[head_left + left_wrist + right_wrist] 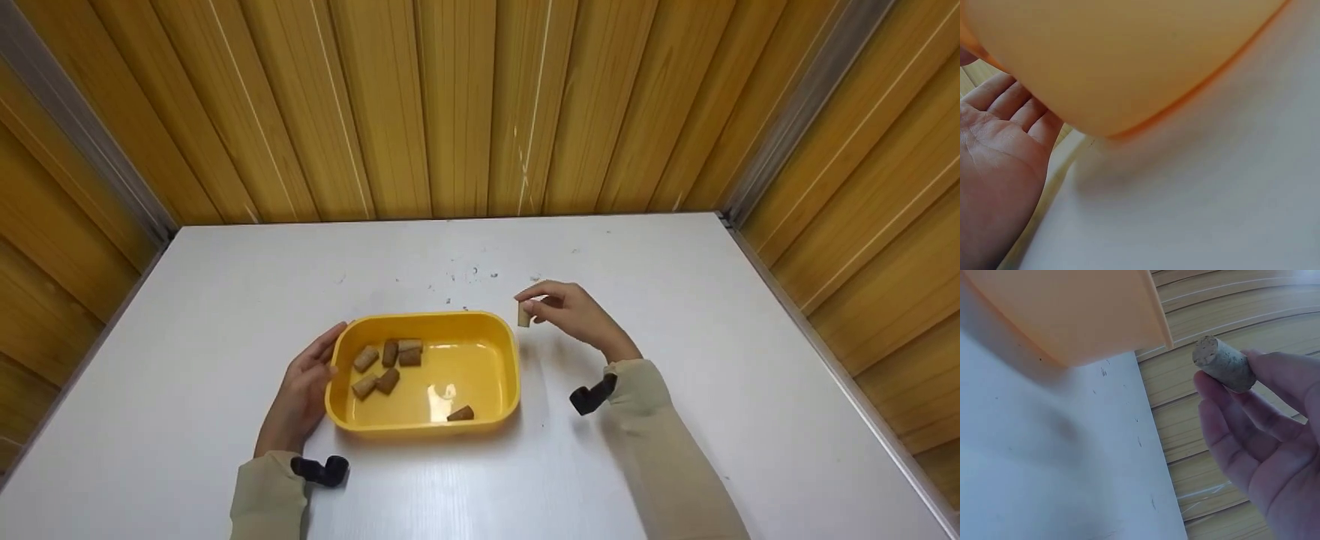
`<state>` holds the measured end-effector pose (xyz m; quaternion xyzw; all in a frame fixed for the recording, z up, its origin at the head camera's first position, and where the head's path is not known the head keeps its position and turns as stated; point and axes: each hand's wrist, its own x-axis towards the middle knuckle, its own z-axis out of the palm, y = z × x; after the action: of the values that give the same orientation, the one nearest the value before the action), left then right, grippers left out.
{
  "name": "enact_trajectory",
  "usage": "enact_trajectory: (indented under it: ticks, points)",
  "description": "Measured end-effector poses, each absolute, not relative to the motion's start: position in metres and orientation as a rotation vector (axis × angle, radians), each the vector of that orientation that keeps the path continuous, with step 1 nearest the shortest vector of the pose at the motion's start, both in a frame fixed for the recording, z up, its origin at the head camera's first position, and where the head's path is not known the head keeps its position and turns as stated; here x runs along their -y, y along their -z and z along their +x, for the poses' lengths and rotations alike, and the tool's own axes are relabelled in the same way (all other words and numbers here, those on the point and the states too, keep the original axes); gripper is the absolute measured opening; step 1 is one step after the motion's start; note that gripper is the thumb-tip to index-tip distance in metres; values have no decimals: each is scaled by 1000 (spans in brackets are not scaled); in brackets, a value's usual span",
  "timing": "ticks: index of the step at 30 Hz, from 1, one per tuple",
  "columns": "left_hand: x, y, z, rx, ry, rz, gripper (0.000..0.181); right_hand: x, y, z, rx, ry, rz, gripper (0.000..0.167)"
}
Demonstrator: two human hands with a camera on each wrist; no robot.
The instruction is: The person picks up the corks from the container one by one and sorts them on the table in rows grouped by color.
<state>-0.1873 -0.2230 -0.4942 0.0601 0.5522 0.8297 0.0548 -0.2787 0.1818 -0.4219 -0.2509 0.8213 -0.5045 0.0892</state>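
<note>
A yellow plastic tub [424, 430] with rounded corners stands on the white table. Several corks [388, 380] lie inside it, mostly grouped at the left, with a lone brown cork [461, 413] by the near wall. My left hand [302, 390] holds the tub's left side, thumb at the rim and fingers along the outer wall. In the left wrist view its palm [999, 152] shows beside the tub wall. Just beyond the tub's right rim, my right hand [574, 311] pinches a pale cork [1224, 364] between thumb and fingers, raised above the table.
The white table [675, 285] bears small dark marks [474, 271] behind the tub. Wood-patterned walls [450, 112] enclose the back and both sides. A black wrist device [592, 395] sticks out from the right sleeve, another [321, 471] from the left.
</note>
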Motion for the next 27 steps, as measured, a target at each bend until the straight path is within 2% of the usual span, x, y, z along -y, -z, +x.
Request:
enact_trajectory:
  ticks: [6, 11, 19, 27]
  points:
    - [222, 494, -188, -1660, -2536, 174, 67, -193, 430, -278, -2502, 1460, -605, 38]
    - [223, 494, -188, -1669, -2531, 192, 67, -201, 438, -279, -2493, 1432, -601, 48]
    - [222, 493, -188, -1676, -2541, 171, 68, -206, 451, -281, -2502, 1320, -683, 33]
    - [222, 493, -187, -1723, -2509, 125, 69, -197, 459, -278, -2484, 1214, -652, 36]
